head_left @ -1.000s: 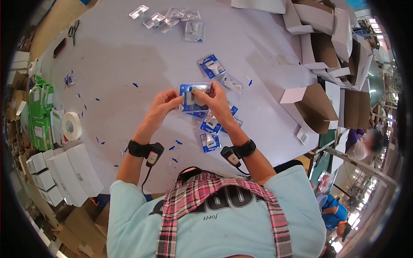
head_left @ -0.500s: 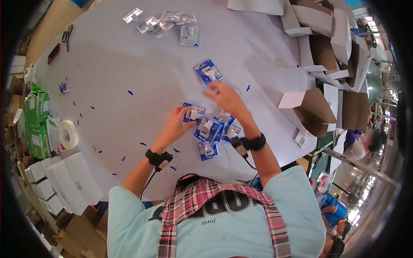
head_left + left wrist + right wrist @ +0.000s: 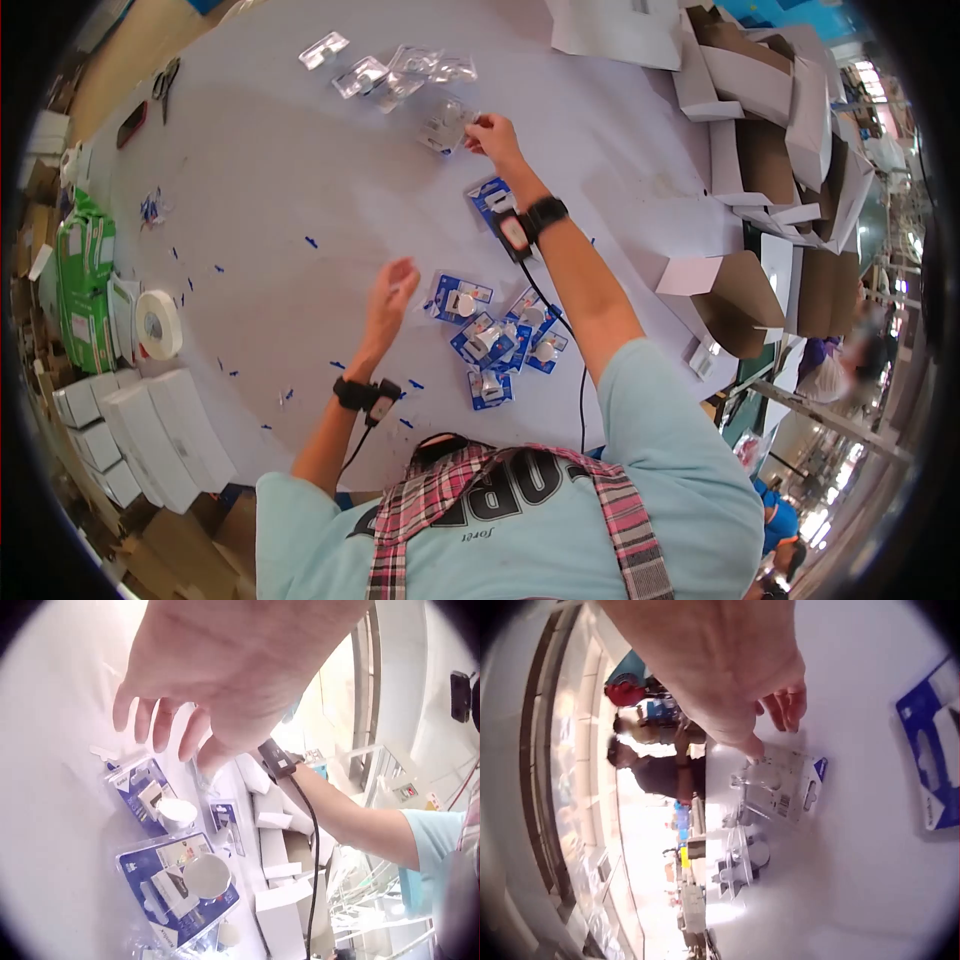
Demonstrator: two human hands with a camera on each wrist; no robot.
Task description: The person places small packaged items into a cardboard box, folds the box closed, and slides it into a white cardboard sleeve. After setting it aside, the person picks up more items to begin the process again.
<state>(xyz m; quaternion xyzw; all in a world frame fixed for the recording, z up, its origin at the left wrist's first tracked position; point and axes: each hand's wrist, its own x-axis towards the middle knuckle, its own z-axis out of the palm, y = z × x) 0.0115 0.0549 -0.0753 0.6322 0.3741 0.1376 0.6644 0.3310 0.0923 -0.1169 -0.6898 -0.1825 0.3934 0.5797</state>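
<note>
My right hand (image 3: 493, 140) has its thumb and fingertips at the edge of a clear blister pack (image 3: 445, 128), which it pinches and which lies pale printed back up, blue corner showing in the right wrist view. My left hand (image 3: 388, 300) is held over the table with its fingers extended and nothing in them. Beside it lies a blue-carded blister pack (image 3: 460, 299) with a round white part inside. Several more such packs (image 3: 484, 340) overlap in a loose pile. Another blue pack (image 3: 488, 195) is partly hidden beneath my right forearm.
Several clear packs (image 3: 405, 70) lie at the far side of the table. Open white boxes (image 3: 735, 290) crowd the right. A tape roll (image 3: 158, 325), a green package (image 3: 85, 285) and white boxes (image 3: 165, 430) line the left. Scissors (image 3: 168, 85) and small blue scraps (image 3: 311, 242) lie about.
Both hands held a blue pack at first; it was let go onto the pile. My right hand has reached far forward to the clear pack and drawn it nearer. My left hand has pulled back left.
</note>
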